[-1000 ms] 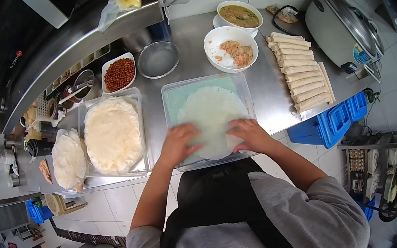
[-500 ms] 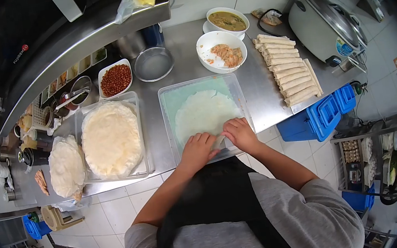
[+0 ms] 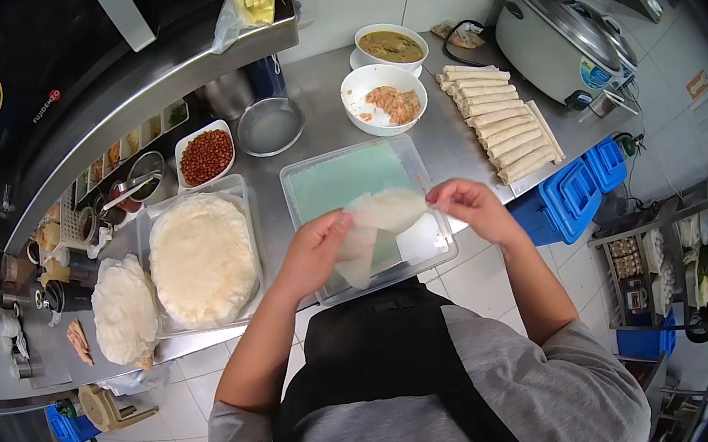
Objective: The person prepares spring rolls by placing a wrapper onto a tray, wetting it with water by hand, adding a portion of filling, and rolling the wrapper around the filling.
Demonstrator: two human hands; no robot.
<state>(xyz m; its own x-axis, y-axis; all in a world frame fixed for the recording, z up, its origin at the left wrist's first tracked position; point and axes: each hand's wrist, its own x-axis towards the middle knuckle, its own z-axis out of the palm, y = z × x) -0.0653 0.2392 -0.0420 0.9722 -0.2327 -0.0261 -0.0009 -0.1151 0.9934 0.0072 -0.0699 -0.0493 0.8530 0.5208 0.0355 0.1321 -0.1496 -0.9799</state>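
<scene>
Between my two hands a thin, translucent round wrapper hangs, partly folded, just above a shallow clear plastic tray with a green base. My left hand pinches its left edge, and a loose flap droops below the fingers. At the other end, my right hand grips the wrapper's right edge with closed fingertips. Beyond the tray stands a white bowl with a pinkish-orange filling. A stack of round wrappers lies in a clear container to the left.
Rolled wrappers lie in rows at the right, near a large rice cooker. A soup bowl, a metal pan and a dish of reddish-brown nuts or beans line the back. More wrappers sit far left.
Both hands have risen and moved apart, lifting the wrapper that lay flat in the tray. It now hangs folded between them, baring the green base. The camera view has shifted slightly.
</scene>
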